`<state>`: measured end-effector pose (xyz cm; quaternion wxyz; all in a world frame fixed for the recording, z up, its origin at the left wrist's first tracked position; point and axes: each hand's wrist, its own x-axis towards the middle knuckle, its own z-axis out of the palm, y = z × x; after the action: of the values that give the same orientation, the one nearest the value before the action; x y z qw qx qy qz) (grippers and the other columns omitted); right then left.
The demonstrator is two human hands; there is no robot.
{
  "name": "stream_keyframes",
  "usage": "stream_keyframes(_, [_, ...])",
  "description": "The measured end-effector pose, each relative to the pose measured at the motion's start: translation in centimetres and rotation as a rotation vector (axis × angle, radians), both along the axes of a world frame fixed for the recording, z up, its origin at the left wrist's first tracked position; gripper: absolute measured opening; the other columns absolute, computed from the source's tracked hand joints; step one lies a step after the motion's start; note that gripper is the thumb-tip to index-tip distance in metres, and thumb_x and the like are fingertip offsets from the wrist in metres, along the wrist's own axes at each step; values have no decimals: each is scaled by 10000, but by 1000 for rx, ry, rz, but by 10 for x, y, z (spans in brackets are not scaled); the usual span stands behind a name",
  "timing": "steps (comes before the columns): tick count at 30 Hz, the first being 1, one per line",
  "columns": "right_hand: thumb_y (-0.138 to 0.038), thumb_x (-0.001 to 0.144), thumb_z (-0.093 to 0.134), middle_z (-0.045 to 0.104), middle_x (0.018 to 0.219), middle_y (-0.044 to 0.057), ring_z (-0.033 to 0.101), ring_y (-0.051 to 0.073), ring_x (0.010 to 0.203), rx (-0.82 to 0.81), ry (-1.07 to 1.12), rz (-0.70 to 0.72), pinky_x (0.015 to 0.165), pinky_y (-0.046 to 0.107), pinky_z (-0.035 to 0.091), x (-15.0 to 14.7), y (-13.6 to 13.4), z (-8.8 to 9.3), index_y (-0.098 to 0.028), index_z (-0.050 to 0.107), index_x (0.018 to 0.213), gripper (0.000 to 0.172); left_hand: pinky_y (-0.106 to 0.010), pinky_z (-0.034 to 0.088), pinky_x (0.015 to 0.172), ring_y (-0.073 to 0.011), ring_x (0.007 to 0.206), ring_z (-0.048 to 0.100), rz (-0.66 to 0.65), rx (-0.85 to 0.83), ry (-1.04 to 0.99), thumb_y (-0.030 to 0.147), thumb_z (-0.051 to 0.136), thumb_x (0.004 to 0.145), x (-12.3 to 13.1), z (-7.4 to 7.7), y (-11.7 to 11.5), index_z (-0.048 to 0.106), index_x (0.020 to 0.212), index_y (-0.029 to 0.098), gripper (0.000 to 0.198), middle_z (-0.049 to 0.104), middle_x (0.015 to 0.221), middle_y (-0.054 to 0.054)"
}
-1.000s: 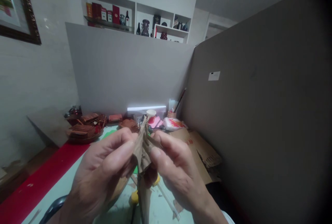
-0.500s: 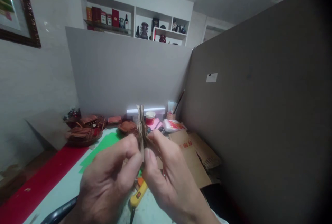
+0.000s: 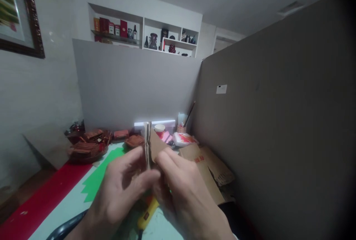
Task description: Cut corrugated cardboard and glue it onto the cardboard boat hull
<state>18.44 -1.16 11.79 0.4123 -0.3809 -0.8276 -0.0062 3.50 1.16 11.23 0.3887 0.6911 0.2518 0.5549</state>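
Held upright between both hands is a folded piece of brown cardboard [image 3: 157, 142], its layered edge facing me. My left hand [image 3: 122, 184] grips it from the left, fingers behind and thumb reaching across in front. From the other side my right hand [image 3: 183, 184] pinches it, with the fingertips partly hidden. Below the hands a yellow glue gun [image 3: 148, 214] lies on the pale table, its front part covered by my fingers. A green jagged-edged sheet [image 3: 101, 175] lies left of my left hand.
Brown woven-looking pieces [image 3: 86, 149] fill a dish at the left. Behind the hands stand a paper cup [image 3: 159, 130] and a white-and-red packet [image 3: 184, 139]. Flattened cardboard [image 3: 204, 169] lies at the right, beside a grey partition [image 3: 267, 114]. A red strip [image 3: 47, 193] runs along the left.
The cardboard has turned so that more of its right face shows. My left thumb has shifted across to the right, and my right fingers have moved their hold. The view has tilted slightly upward.
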Motion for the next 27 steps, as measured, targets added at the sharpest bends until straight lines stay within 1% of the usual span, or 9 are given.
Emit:
stream_keyframes(3, [-216,970,386,453,816,12,441,153,693,37,-17,-19,582,282,335,-1,5,-2,-224,328,778,202,-220,455,613,-134,638,472,-56,-128,-14,398,599,872,2,5,2,628,813,205,205,518,690,20])
stream_keyframes(7, [-198,962,399,458,868,25,453,165,765,23,19,-13,633,286,370,-3,8,-3,-217,362,799,168,-255,474,729,-169,777,547,-71,-174,27,402,558,909,1,7,0,657,1029,215,244,643,913,-13])
stream_keyframes(9, [-185,961,392,466,883,31,461,166,779,-2,62,13,660,293,386,-3,9,-3,-211,388,812,151,-270,480,773,-171,798,581,-90,-212,-14,389,565,910,1,6,0,653,1069,228,243,667,967,-15])
stream_keyframes(13, [-140,948,396,472,866,26,468,158,769,-37,186,81,676,296,388,-3,10,0,-198,437,819,147,-273,482,837,-158,802,624,-165,-306,-186,345,592,902,5,2,-2,670,1067,257,203,695,952,3])
stream_keyframes(15, [-118,945,397,465,843,14,470,144,747,-65,244,135,663,284,385,-2,10,3,-196,444,806,166,-245,490,809,-141,780,625,-214,-361,-267,311,594,903,7,0,-3,683,1048,268,176,700,930,13])
stream_keyframes(19, [-105,922,407,440,805,-5,449,125,704,-96,287,183,628,272,367,1,5,10,-202,404,752,196,-171,474,615,-103,662,565,-271,-377,-335,282,607,889,7,-3,-5,701,964,253,125,695,905,16])
stream_keyframes(21, [-129,915,425,445,807,-8,450,129,711,-139,268,156,634,282,357,4,1,12,-203,409,752,180,-167,466,584,-109,655,550,-231,-343,-285,298,632,869,6,-4,-7,703,924,240,107,685,876,8])
stream_keyframes(24, [-270,947,484,458,809,-15,455,143,741,-224,240,110,655,298,347,6,-1,13,-209,429,783,183,-183,475,601,-130,658,547,-118,-268,-187,344,666,837,5,-4,-12,703,835,218,131,633,758,0])
stream_keyframes(27, [-341,992,430,439,787,-20,430,140,711,-226,249,133,637,299,330,6,2,10,-215,409,789,240,-197,447,540,-129,588,507,-82,-266,-180,361,665,826,8,-3,-17,702,819,203,163,557,644,7])
